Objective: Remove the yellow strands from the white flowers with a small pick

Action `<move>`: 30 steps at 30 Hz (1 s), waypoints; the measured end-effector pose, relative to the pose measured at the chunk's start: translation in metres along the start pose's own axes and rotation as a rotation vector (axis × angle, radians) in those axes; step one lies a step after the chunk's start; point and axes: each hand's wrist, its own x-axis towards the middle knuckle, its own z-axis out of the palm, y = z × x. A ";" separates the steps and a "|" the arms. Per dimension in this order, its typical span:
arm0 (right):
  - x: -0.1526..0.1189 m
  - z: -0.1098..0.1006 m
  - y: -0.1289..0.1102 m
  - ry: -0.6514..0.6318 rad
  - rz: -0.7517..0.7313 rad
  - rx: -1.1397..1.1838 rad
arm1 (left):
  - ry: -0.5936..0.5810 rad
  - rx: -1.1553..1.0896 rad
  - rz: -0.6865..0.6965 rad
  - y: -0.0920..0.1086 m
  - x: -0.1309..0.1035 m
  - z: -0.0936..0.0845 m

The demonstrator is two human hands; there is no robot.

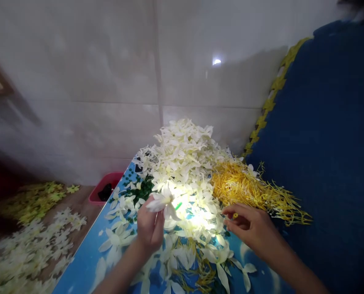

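My left hand (151, 223) pinches a white artificial flower (164, 201) with its petals spread, above the near part of the table. A short green piece (178, 206) shows just right of the flower; whether it joins it I cannot tell. My right hand (246, 222) is closed, thumb and forefinger near each other, with a small yellow piece (235, 215) showing in the curl of its fingers. Behind that hand lies a heap of thin yellow strands (246, 183). A tall pile of white petal flowers (188, 151) rises beyond both hands, its front brightly lit.
The blue table (86, 249) also bears small dark green pieces (143, 188) and loose white flowers (117, 241). On the floor at left are white flowers (31, 245), yellow-green ones (43, 198) and a pink basin (112, 179). A tiled wall (108, 61) and blue foam mat (329, 122) stand behind.
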 end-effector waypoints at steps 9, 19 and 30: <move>0.029 0.007 -0.086 -0.004 -0.026 0.969 | -0.121 0.011 0.068 0.004 -0.006 -0.003; 0.027 0.026 -0.090 -0.008 -0.042 1.110 | -0.131 -0.057 0.027 -0.002 -0.006 -0.006; 0.025 0.033 -0.088 -0.024 -0.098 1.158 | -0.136 -0.122 0.006 -0.001 -0.007 -0.006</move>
